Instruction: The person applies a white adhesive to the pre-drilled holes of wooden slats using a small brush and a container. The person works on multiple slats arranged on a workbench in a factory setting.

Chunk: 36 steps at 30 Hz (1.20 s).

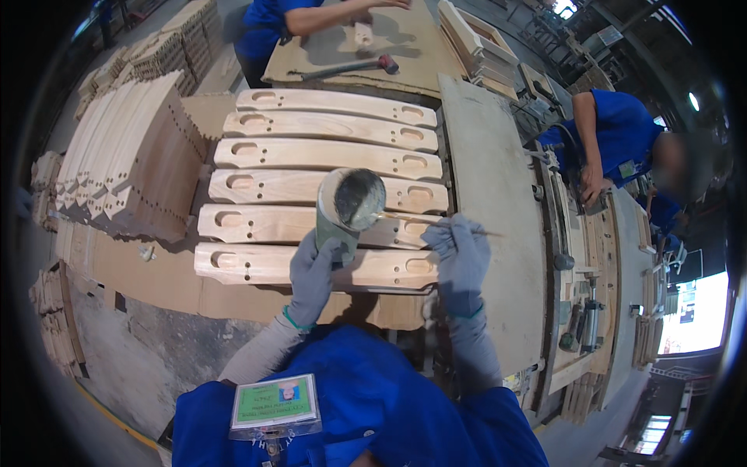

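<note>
My gloved left hand is wrapped round a greenish can with its mouth tilted toward the right. Pale residue coats the inside of the can. Between the fingers of my gloved right hand is a thin wooden stick, perhaps a slim brush; its left end reaches to the can's rim. Below both hands lie several pale wooden slats in a row, each with oval recesses and small round holes near its ends. The can hides the middle of some slats.
Stacked wooden parts with drilled edges stand on the left. At the far table a co-worker's arm reaches over a red-headed mallet. Another person bends over a workbench on the right, where clamps and tools lie. A grey board runs beside the slats.
</note>
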Each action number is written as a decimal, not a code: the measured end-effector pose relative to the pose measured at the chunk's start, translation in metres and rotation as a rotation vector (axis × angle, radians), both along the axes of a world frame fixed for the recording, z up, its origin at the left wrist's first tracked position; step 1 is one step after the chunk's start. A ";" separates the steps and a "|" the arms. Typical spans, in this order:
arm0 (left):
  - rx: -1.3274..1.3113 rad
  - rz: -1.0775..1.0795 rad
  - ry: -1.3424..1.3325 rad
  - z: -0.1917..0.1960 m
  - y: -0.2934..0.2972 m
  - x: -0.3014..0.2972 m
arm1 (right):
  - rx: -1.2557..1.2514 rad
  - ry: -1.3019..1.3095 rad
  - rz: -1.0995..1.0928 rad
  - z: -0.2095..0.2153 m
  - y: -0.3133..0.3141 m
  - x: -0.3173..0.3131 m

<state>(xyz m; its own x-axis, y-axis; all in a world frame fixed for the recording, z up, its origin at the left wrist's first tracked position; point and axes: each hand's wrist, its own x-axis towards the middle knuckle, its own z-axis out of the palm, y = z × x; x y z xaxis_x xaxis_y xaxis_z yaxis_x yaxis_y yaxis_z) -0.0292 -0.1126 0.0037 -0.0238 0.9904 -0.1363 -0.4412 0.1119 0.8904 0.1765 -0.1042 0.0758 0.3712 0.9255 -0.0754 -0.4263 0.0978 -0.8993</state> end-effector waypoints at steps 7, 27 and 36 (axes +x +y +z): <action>0.095 0.098 0.157 -0.036 0.016 -0.009 | -0.132 -0.741 0.055 -0.008 0.013 0.019; 0.116 0.131 0.274 -0.035 0.016 -0.009 | -0.025 -1.166 0.200 -0.030 0.038 0.006; 0.097 0.142 0.247 -0.043 0.015 -0.009 | -0.169 -1.165 0.215 -0.005 0.034 -0.003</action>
